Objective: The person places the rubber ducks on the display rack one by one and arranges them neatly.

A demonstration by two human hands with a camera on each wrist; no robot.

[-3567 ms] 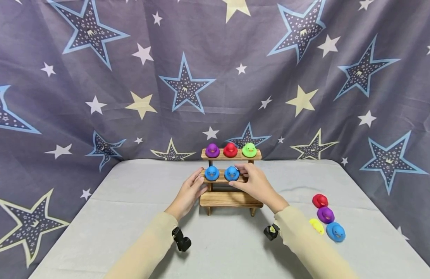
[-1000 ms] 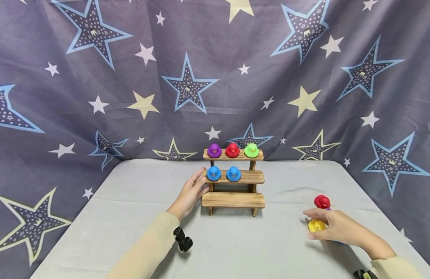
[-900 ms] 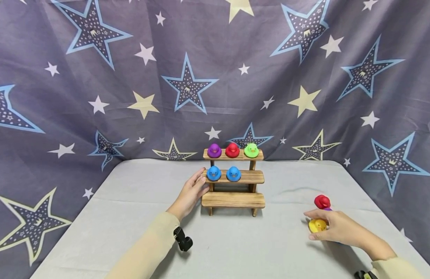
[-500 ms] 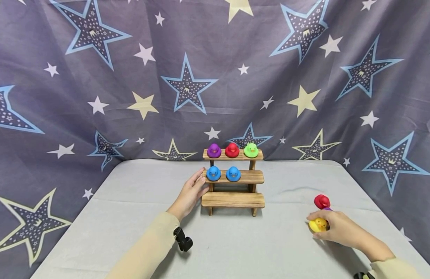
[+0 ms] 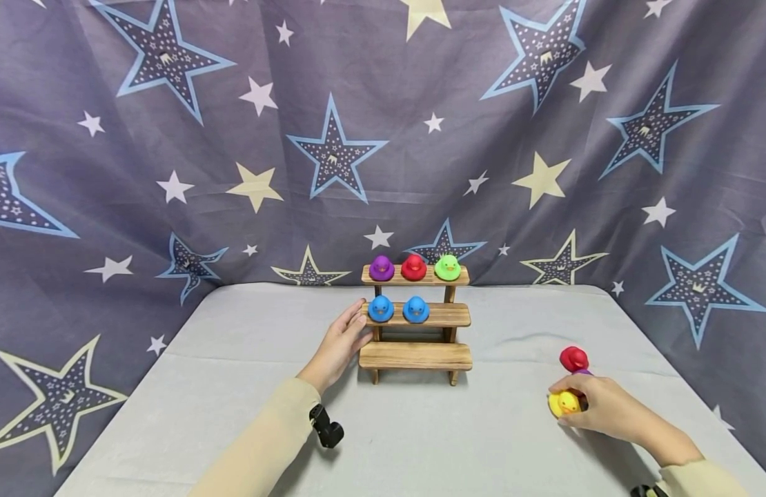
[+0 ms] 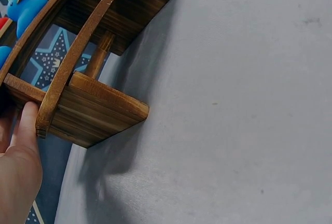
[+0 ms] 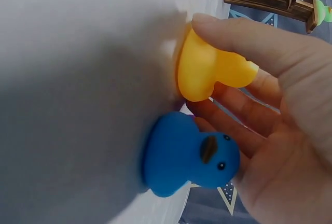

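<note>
My left hand [image 5: 337, 345] holds the left end of the middle board of a three-step wooden display stand [image 5: 415, 356]; in the left wrist view its thumb [image 6: 29, 117] lies against the wood beside a leg. Two blue rubber ducks [image 5: 416, 310] sit on that board. Off to the right, my right hand [image 5: 613, 408] pinches a yellow rubber duck [image 5: 566, 404] low at the table. In the right wrist view the thumb [image 7: 228, 35] lies along the yellow duck's side, fingers opposite. Another blue rubber duck [image 7: 174, 154] is right next to it, hidden behind the hand in the head view.
Purple, red and green rubber ducks [image 5: 447, 268] line the top board. A red rubber duck [image 5: 573, 359] lies on the table past my right hand, with a purple duck [image 5: 584, 372] mostly covered. Behind the pale table [image 5: 265, 324] hangs a star-patterned cloth [image 5: 234, 103].
My right hand has gone from the blue duck on the middle board to the yellow duck on the right, which it has turned and closed in on. The left hand stays at the stand.
</note>
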